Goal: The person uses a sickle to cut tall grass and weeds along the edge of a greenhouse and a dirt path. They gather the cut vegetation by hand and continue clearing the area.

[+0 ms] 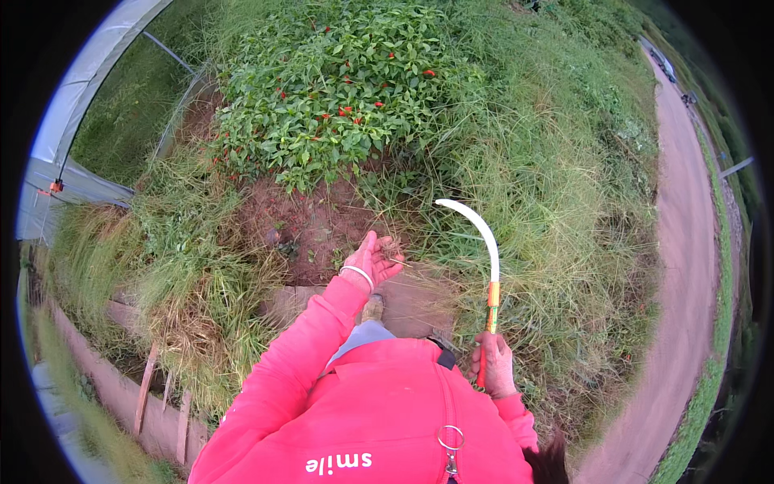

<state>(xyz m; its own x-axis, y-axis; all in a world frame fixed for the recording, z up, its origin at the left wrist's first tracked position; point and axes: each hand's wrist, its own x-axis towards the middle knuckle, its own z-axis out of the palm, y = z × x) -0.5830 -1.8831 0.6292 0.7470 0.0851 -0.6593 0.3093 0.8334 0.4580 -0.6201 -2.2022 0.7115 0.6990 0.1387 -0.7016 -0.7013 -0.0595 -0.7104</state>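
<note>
My right hand (497,366) is closed around the red lower handle of a sickle (493,302). The sickle points away from me, its pale curved blade (484,230) arching to the left over the grass. My left hand (376,261), with a white bangle (358,277) at the wrist, reaches forward over bare soil with the palm turned up and fingers loosely spread. A small tuft of dry grass (393,249) shows at its fingertips; whether it rests on them or lies behind is unclear. Beyond the soil stands a bushy chilli pepper plant (338,91) with red fruits.
Tall weedy grass (562,212) fills the right side, bordered by a dirt road (683,272). Plastic sheeting on a frame (97,78) rises at the upper left. Cut grass (193,320) lies heaped at left, near wooden stakes (145,387). My shoe (373,307) is on a flat slab (417,302).
</note>
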